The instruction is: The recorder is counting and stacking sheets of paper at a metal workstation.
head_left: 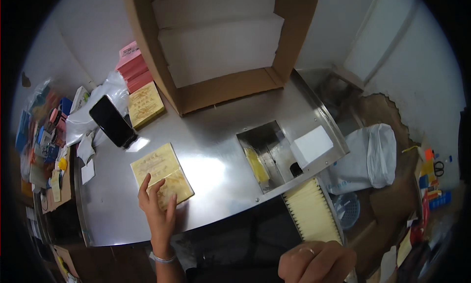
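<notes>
The yellow paper stack (164, 167) is laid flat beneath the fingers of the left hand (158, 213), presumably for easy reach; whether it is touched cannot be told. Those fingers are spread apart and pointed forward. Well to their right, the right hand (316, 262) is held with knuckles bent; whether anything is gripped cannot be told

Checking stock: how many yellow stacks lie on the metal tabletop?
2: the near yellow stack at the left hand, the far yellow stack between the phone and the cardboard box, which may hide more.
</notes>
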{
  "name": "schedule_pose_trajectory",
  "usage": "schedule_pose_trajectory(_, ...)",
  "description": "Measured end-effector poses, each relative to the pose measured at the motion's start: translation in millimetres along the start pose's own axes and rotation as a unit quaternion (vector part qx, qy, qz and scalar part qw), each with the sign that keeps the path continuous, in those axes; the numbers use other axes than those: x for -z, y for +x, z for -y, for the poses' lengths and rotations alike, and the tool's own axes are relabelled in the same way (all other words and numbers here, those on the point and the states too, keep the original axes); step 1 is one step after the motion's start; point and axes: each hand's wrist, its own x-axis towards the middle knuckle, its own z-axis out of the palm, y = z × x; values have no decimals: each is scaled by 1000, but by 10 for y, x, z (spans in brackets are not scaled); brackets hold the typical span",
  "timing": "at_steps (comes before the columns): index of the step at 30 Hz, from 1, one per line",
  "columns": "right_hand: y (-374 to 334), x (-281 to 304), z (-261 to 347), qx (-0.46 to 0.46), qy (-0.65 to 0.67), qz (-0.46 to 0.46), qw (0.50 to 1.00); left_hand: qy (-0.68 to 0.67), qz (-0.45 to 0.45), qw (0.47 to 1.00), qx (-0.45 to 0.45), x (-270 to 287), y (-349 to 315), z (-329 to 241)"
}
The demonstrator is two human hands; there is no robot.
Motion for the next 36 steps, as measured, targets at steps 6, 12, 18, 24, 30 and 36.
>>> schedule_pose_trajectory(6, 208, -8, -148, 63, 22, 2, 998, -19, 19, 1000, 0, 41, 4, -28)
schedule_pose_trajectory(12, 194, -400, -280, 159, 234, -196, 939, 12, 19, 1000, -20, 29, -13, -15)
schedule_pose_trajectory(18, 91, -229, -141, 49, 96, -207, 972, -6, 19, 1000, -20, 16, -37, -80)
schedule_pose_trajectory(24, -39, 292, 11, 121, -5, 38, 992, -61, -2, 997, -44, -34, 1, -85)
schedule_pose_trajectory(30, -240, -149, -661, -85, -125, 210, 966, -694, 156, 696, -95, 572, -492, -727)
schedule_pose_trajectory(36, -809, 38, -912, -217, -293, 339, 867, -617, 435, 454, -474, 845, -143, -952)
